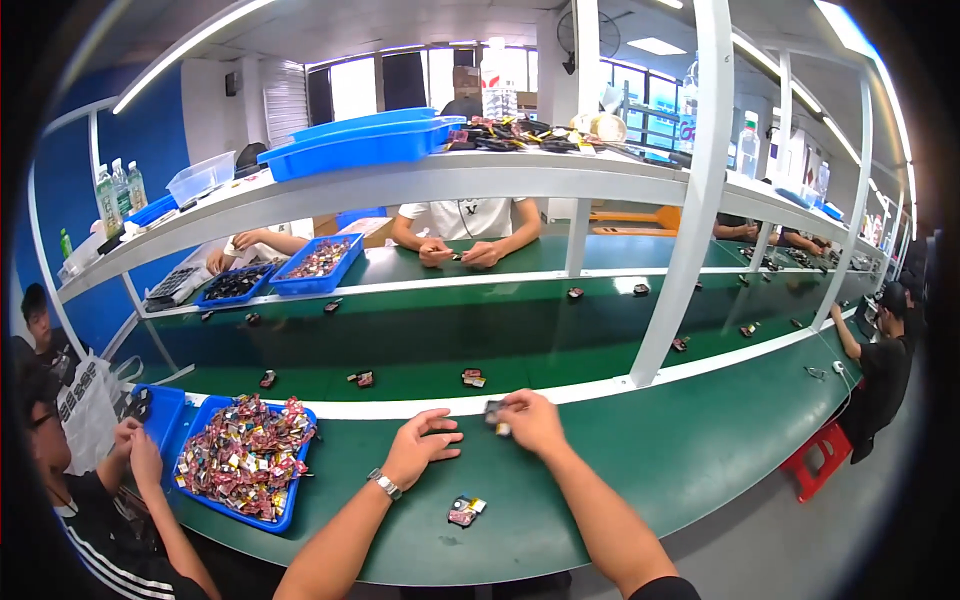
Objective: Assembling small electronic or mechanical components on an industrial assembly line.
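Note:
My right hand point(534, 423) pinches a small dark electronic part point(494, 412) with a pale piece at its lower end, just over the white rail along the bench's far edge. My left hand point(422, 448) hovers beside it, fingers apart and holding nothing; a metal-band watch point(384, 484) circles that wrist. Between my forearms, on the green bench top, lies a small circuit assembly point(466, 511) with red, black, white and yellow parts. To the left, a blue tray point(290, 512) is heaped with similar small assemblies.
Beyond the white rail point(400, 409), a dark green conveyor belt point(420, 345) carries scattered assemblies. A white post point(680, 230) rises right of my hands, under a shelf point(500, 178) holding blue trays. Co-workers' hands point(460, 253) are across the belt; another person's hands point(138, 445) are at left.

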A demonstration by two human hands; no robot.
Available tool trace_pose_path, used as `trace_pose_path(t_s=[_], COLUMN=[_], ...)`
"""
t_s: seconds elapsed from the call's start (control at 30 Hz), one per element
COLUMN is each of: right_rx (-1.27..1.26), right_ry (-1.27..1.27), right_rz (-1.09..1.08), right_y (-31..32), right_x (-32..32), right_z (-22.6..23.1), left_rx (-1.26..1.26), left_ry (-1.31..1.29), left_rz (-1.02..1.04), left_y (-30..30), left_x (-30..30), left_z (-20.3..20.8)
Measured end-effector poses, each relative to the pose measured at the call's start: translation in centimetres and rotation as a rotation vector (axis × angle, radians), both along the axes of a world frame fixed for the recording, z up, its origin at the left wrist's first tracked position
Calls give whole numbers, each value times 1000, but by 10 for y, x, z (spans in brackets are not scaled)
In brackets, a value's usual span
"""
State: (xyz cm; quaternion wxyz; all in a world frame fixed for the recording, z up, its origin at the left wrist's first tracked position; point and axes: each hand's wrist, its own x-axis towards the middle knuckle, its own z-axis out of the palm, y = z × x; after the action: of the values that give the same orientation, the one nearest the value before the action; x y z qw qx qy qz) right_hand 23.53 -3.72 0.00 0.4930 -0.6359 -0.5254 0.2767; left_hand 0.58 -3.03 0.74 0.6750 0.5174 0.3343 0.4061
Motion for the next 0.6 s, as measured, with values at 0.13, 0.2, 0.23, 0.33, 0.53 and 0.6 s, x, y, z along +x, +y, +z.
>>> trace_pose_path(t_s=[0.13,0.2,0.23,0.33,0.53,0.6], right_rx=[-60,-116,-112,-64,-84,-80], right_ry=[-75,47,52,167,-121,-192], right_rz=[-392,-498,-503,-487,-267,-196], right_y=[7,-4,-7,-17,-15,-16], right_x=[90,124,136,145,98,78], right_z=[-10,-8,-6,-2,-5,0], left_rx=[37,41,53,54,71,89], left_ry=[28,31,39,48,89,96], left_rz=[-37,-57,-75,-72,-105,-99], left_y=[5,8,7,4,6,7], left_x=[-5,-2,-1,-1,-2,-3], left_z=[-5,-8,-7,-2,-14,-14])
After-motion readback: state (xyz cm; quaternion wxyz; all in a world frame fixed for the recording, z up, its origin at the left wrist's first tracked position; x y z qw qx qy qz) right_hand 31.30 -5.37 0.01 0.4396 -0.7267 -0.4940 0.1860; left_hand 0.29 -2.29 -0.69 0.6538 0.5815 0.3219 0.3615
